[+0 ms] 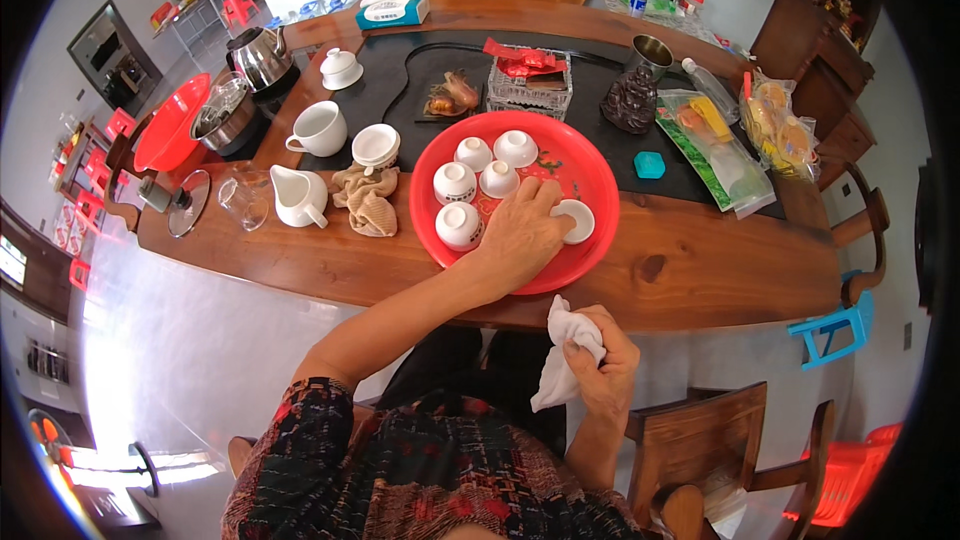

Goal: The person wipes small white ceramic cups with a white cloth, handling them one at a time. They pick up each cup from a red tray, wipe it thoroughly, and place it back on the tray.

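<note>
A red round tray sits at the table's near edge. My left hand reaches over it, its fingers closed on the rim of a small white teacup at the tray's right side. Several more white teacups stand upside down on the tray's left half, left of that hand. Just in front of the table edge, my right hand is closed around a crumpled white cloth, which hangs out on its left side.
Left of the tray are a crumpled brown cloth, a white pitcher, a white mug and a glass. Behind it stand a clear basket and a dark figurine. Plastic packages lie at right. A wooden chair is beside me.
</note>
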Demonstrator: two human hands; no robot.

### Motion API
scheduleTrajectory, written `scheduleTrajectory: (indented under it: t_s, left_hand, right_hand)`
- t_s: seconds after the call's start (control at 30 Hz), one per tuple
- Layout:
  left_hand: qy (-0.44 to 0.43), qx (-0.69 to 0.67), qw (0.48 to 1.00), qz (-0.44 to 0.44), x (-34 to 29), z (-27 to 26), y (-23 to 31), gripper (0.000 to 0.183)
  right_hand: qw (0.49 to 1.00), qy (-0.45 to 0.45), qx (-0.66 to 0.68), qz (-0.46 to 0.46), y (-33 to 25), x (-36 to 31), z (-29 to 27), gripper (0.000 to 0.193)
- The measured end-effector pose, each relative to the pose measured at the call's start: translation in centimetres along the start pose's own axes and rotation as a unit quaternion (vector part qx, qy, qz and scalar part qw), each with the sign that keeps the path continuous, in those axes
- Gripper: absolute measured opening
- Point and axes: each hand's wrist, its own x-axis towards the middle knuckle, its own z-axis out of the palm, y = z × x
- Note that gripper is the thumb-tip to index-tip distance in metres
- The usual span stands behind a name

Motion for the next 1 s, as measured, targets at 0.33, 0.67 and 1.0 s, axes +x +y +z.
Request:
scheduleTrajectory:
  t_s: [0.33,0.67,1.0]
  left_hand:
    - [0.073,-0.019,0.996,-0.047,-1.6,-5.5,-1.6,0.011]
    - [0.212,-0.195,0.912,-0.291,-9.9,-16.8,-11.2,0.015]
    - [0.296,-0.497,0.658,-0.482,-14.8,-18.9,-15.6,0.022]
  right_hand:
    - [0.999,0.028,-0.016,0.043,0.4,-0.5,0.7,0.017]
    - [0.998,-0.049,-0.005,0.029,1.0,0.5,4.1,0.017]
    - [0.993,-0.102,-0.048,0.025,0.9,0.8,6.8,0.016]
